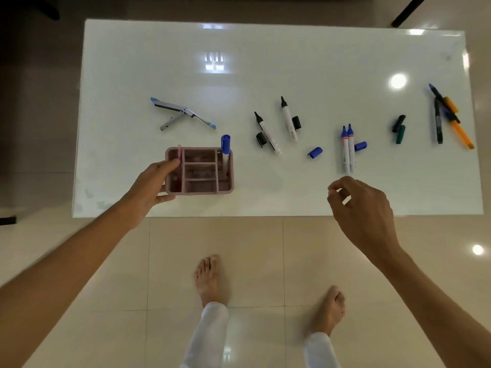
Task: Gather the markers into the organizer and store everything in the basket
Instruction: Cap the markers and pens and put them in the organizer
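Markers are lying scattered across the white table (265, 49), most of them in the right half of the frame, while one capped blue marker (225, 152) is standing upright in the right-hand compartment of the pink organizer (199, 192) at centre left. The left hand (152, 187) is clasping the organizer's left wall, fingers over the rim and thumb against the near side, and a thin pink pen (179, 152) is standing just by the fingertips. The right hand (358, 205) is hovering empty over the table's near edge, fingers loosely curled with thumb and forefinger close together but gripping nothing. Just above it in the frame, two uncapped blue markers (348, 150) are lying side by side, apart from the hand, with loose blue caps (315, 152) lying to either side. Two uncapped black markers (288, 120) and their caps are sitting in the middle, and a crossed bundle of pens (449, 115) is lying far right. A folding metal stand (183, 112) is resting above the organizer.
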Demonstrator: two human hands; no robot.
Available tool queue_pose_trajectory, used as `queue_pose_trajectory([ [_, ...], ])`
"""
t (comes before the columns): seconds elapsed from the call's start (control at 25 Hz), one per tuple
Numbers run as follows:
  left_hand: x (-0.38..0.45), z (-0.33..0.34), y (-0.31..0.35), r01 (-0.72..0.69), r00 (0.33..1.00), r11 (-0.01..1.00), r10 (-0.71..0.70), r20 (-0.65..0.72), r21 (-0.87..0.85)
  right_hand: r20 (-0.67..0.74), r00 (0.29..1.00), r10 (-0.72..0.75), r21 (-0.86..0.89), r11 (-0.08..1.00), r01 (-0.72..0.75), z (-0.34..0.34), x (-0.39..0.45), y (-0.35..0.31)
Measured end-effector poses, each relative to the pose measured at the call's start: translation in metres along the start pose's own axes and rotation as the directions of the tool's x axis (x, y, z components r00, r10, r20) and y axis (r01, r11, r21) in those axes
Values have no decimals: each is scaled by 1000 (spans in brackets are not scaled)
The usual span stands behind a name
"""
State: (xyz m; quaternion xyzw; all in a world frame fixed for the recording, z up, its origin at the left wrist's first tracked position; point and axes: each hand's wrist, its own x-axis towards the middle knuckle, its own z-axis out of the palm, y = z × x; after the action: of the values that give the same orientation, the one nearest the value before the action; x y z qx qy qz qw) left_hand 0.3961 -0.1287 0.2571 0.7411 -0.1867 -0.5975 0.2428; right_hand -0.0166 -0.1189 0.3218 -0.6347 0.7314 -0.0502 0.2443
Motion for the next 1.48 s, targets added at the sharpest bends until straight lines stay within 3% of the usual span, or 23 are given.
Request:
queue_pose_trajectory([
  [0.16, 14, -14, -2, 32, 998, 995, -28, 49, -93, 28, 995, -100, 5, 995, 100, 33, 47, -40],
  [0.32, 17, -23, -4, 22, 995, 997, -16, 94, -69, 42, 992, -122, 47, 992, 120, 59, 92, -81],
  [0.48, 17, -28, -4, -4, 993, 1000, 7, 114, -27, 11, 967, -256, 73, 964, 254, 70, 126, -133],
  [0.6, 18, -30, -5, -10, 994, 1000, 11, 112, -11, 142, 920, -365, 92, 930, 355, 77, 158, -182],
  [0.88, 21, -54, -6, -10, 999, 994, 14, 38, -105, 427, 810, -402, -187, 837, 515, 121, 200, -234],
  [1.0, 21, -74, -7, -37, 999, 994, 37, -4, -104, 384, 809, -445, -251, 793, 555, 133, 208, -228],
  [1.2, 19, -97, 1, -111, 993, 989, 108, -38, -100, 222, 867, -446, -190, 852, 487, 114, 217, -213],
  [1.36, 15, -88, 20, -163, 986, 979, 158, -51, -121, 92, 899, -427, 61, 904, 423, 70, 204, -199],
  [1.48, 9, -75, 40, -241, 969, 962, 231, -87, -132, -10, 930, -368, 303, 885, 354, 28, 181, -184],
])
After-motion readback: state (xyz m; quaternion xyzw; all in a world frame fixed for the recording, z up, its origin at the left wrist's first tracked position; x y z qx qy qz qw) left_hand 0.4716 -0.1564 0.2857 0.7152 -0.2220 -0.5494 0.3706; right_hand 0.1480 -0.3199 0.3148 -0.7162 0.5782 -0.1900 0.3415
